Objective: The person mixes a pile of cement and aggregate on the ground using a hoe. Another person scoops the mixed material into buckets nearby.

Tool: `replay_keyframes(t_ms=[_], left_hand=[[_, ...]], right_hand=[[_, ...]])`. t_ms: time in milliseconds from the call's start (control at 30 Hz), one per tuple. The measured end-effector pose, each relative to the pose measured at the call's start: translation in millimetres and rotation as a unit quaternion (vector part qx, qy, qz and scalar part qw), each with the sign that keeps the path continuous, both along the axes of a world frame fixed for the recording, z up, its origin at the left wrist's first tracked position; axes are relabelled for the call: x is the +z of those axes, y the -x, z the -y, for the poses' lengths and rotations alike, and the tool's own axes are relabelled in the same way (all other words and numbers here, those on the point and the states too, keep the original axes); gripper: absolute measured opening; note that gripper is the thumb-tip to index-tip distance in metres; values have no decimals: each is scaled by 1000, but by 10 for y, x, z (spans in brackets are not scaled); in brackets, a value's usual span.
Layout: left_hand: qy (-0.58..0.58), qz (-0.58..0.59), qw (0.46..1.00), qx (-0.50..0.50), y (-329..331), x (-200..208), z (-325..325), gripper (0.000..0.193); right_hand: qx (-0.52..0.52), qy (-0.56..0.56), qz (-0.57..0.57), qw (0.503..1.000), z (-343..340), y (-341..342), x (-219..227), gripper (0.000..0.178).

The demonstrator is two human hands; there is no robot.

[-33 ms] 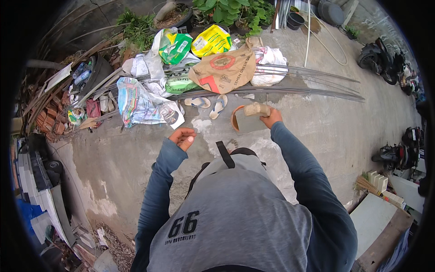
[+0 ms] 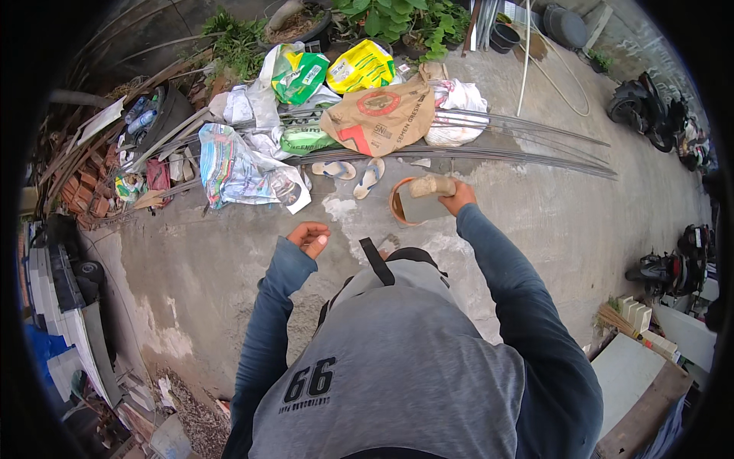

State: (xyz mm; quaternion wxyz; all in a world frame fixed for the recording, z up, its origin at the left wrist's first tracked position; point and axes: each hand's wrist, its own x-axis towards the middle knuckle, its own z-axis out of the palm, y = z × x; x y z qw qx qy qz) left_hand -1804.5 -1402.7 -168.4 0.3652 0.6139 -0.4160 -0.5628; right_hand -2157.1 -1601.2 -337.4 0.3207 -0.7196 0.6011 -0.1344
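My right hand (image 2: 459, 197) is closed round the thick tan handle of a plastering trowel (image 2: 428, 208), whose flat grey plate faces up toward me. Beneath the plate, a round vessel with an orange-brown rim (image 2: 394, 206) shows in part; the trowel covers much of it, and whether they touch I cannot tell. To the left, in the air above the concrete, my left hand (image 2: 309, 237) is empty. Its fingers are loosely bent, with the thumb apart from them.
A pair of sandals (image 2: 369, 178) lies beyond the vessel. Behind them, long thin metal rods (image 2: 527, 155) run across the concrete under a brown paper sack (image 2: 382, 115) and several plastic sacks. Broken bricks (image 2: 84, 187) are heaped at left. Motorbikes (image 2: 673, 268) stand at right.
The whole view has shifted slightly. More of the orange-brown rim shows below the trowel plate. Both hands keep nearly the same pose.
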Motion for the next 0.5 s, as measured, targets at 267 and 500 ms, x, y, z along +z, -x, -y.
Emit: replay_keyframes(t_ms=[267, 500], left_hand=[[15, -25, 982, 188, 1420, 8, -386, 67], [-19, 170, 958, 230, 1782, -666, 472, 66]], right_hand=[[131, -16, -83, 988, 331, -65, -375, 33], [239, -69, -150, 957, 343, -222, -949, 34]])
